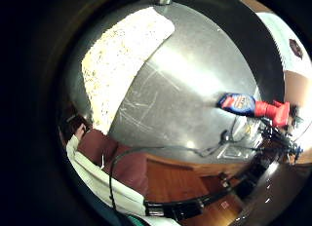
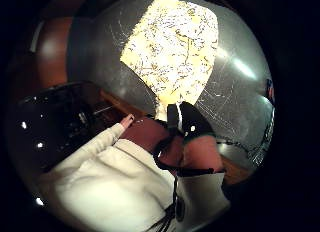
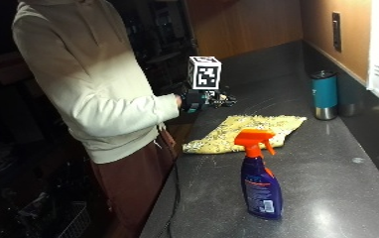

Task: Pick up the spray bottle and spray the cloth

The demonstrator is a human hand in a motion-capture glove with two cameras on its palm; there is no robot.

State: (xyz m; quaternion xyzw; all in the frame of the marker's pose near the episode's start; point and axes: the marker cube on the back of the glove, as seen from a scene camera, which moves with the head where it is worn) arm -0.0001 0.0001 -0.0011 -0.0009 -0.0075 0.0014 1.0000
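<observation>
One spray bottle (image 3: 261, 181), upright near countertop (image 3: 348, 198) front edge; one yellow cloth (image 3: 245, 132) flat behind it, apart; one teal tumbler (image 3: 324, 94). Right hand (image 3: 193, 100) raised off the counter's edge, finger state indiscernible.

Dark counter (image 3: 335, 198) carries spray bottle (image 3: 261, 183), yellow cloth (image 3: 242, 133), teal tumbler (image 3: 324, 94).

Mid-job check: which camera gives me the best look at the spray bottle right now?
The outside view: the spray bottle stands upright and whole on the counter, orange trigger head on top, apart from the cloth. The little finger side palm view shows it small, near the edge. The thumb side palm view barely catches it.
</observation>
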